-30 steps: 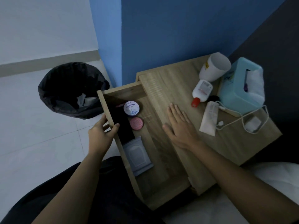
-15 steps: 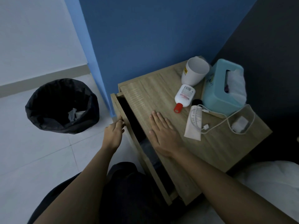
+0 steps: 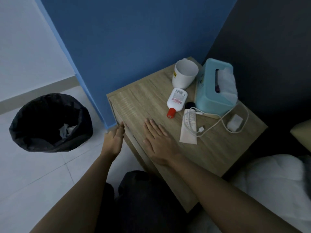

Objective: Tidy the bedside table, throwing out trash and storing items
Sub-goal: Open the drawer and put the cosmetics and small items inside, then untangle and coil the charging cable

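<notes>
The wooden bedside table (image 3: 218, 153) stands in a blue corner, its drawer front (image 3: 134, 143) flush with the body. My left hand (image 3: 114, 140) presses flat against that drawer front with fingers extended. My right hand (image 3: 158, 140) lies palm down on the tabletop near its front edge, holding nothing. On the top lie a white bottle with a red cap (image 3: 176, 100), a white tube (image 3: 189, 126), a white charger with its cable (image 3: 234, 122), a small dark object (image 3: 190, 105), a white cup (image 3: 184, 74) and a teal tissue box (image 3: 213, 88).
A bin lined with a black bag (image 3: 50, 122) stands on the tiled floor to the left, with crumpled trash inside. White bedding (image 3: 269, 179) lies at the lower right. My dark-clothed knees (image 3: 143, 199) are just in front of the table.
My left hand has pushed the drawer from wide open to shut, hiding the jars, phone and packet inside. My right hand stayed flat on the tabletop.
</notes>
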